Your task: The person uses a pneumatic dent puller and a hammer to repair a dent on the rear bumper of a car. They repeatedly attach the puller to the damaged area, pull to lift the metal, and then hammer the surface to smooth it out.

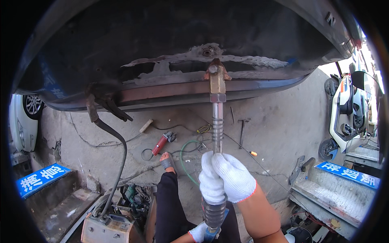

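My right hand, in a white knit glove, is closed around the metal shaft of a spot-weld dent puller. Lower down, my left hand, gloved too and partly cut off by the picture's bottom edge, grips its blue rear handle. A coil spring sits on the shaft, and a brass-coloured head with a bolt forms the front. That tip overlaps the dark car body panel just below a scarred round spot; contact cannot be judged. Bare metal strips with rows of small marks cross the panel.
A clamp on the panel's lower edge carries a thick cable to a box-shaped machine. On the concrete lie a red angle grinder, a hammer, yellow-handled pliers and cords. A scooter stands right.
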The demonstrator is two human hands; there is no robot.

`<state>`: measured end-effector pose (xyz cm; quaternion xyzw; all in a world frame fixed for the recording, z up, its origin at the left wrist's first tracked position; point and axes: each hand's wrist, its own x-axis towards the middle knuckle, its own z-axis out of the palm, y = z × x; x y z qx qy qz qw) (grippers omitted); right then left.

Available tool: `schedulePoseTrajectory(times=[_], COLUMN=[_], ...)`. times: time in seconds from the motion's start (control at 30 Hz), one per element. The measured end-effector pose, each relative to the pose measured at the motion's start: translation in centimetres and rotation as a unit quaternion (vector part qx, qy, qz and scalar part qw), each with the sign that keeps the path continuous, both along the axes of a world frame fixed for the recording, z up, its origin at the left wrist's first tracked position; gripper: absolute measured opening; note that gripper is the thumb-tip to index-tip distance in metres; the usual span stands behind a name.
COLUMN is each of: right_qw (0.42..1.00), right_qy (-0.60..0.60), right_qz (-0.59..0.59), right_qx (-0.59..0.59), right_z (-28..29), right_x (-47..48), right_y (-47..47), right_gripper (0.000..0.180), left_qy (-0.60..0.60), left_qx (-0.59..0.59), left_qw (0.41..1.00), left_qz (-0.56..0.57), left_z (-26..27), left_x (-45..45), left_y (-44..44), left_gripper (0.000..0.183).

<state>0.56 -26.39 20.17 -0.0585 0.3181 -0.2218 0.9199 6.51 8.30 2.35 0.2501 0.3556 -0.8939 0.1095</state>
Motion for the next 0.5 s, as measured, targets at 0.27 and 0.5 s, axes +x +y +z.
schedulePoseTrajectory(times=[0.27,0.5], right_qw=[0.966,0.963], right_qy=[0.228,0.242], right_qz=[-0.084,0.010], right_qx=[-0.090,-0.117], right_z=[-2.3,-1.9], right_x=[-1.8,-1.1], right_y=[0.4,-2.2], right_gripper=[0.041,0.032], left_qy=[0.093,0.103], left_qx=[0.043,0.024], left_qw=[0.988,0.988], left_qz=[0.116,0.110], left_z=[-6.7,-7.1], left_x=[-2.4,-6.3], left_y=[2.5,2.6], left_gripper=[0.038,0.037])
